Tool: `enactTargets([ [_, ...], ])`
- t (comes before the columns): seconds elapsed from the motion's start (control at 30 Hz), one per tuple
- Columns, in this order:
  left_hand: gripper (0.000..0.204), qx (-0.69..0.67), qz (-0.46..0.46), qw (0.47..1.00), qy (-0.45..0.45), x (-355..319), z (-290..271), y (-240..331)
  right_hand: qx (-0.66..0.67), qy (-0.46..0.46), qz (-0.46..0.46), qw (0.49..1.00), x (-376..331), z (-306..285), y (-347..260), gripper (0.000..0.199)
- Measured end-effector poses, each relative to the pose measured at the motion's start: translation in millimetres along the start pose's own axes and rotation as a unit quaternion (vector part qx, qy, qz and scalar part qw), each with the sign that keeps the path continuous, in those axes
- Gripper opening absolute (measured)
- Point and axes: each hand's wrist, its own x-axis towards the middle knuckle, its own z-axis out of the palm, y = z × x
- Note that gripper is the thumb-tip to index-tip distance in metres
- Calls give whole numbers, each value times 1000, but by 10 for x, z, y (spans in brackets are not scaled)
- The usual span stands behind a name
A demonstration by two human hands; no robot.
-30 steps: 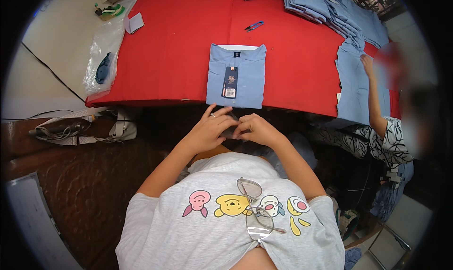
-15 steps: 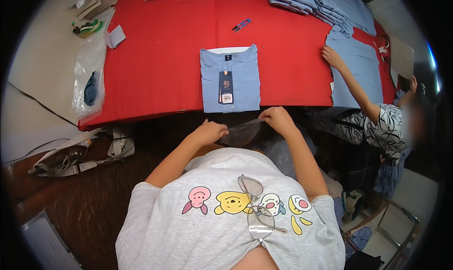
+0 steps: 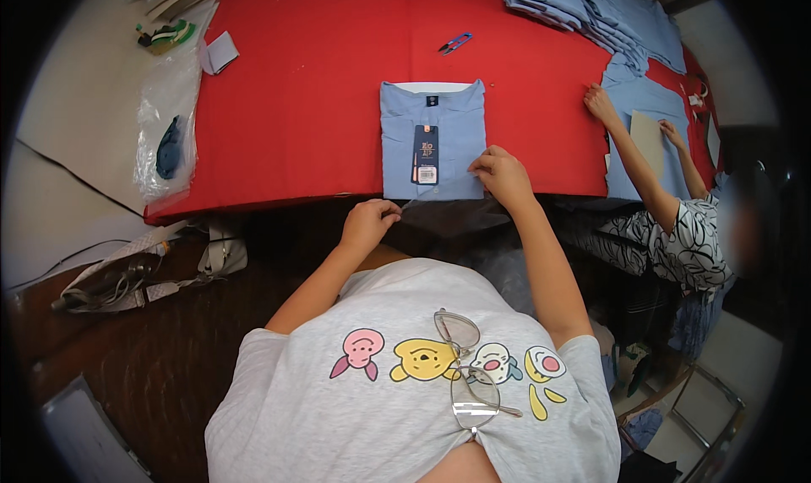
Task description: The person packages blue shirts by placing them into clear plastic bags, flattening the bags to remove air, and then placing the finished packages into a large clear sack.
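Between my two hands stretches a clear plastic bag (image 3: 452, 216), its top edge over the near end of a folded light blue shirt (image 3: 399, 158). My left hand (image 3: 370, 225) pinches one side of the bag just off the table's near edge. At the shirt's lower right corner, my right hand (image 3: 504, 179) pinches the other side, with its fingertips over the cloth. The shirt lies flat, its collar away from me, with a dark hang tag (image 3: 427, 137) on its front. Beneath the table edge, the lower part of the bag is hard to make out.
Blue thread snips (image 3: 456, 43) lie beyond the shirt on the red-covered table (image 3: 296, 103). Folded blue shirts (image 3: 549, 6) are piled at the far right. At the right, a co-worker (image 3: 684, 238) handles a blue garment (image 3: 646, 94) and a brown board (image 3: 648, 141). Plastic sleeves (image 3: 165, 103) lie left.
Both hands have moved the bag's edge up and forward, the right one now over the shirt's corner. The co-worker's board has come down over the blue garment.
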Motion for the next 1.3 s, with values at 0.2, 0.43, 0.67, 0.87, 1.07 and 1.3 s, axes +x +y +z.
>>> enactTargets([
  [0.2, 13, 76, 65, 991, 94, -28, -203, -145, 43, 10, -22, 999, -33, 117, 92, 13],
  [0.43, 9, 129, 122, 975, 132, 145, -353, -85, 165, 29, 4, 986, -148, 133, 148, 12],
  [0.67, 8, 145, 174, 960, 167, 465, -466, 28, 234, 15, 4, 972, -226, 102, 320, 9],
  [0.87, 6, 156, 193, 958, 143, 501, -423, 13, 256, 23, 24, 966, -256, 129, 370, 7],
  [1.07, 9, 182, 168, 964, 92, 649, -470, 142, 157, 20, 11, 987, -144, 61, 380, 5],
  [1.3, 13, 194, 229, 951, 76, 648, -354, 267, 143, -8, 51, 988, -457, 76, 442, 4],
])
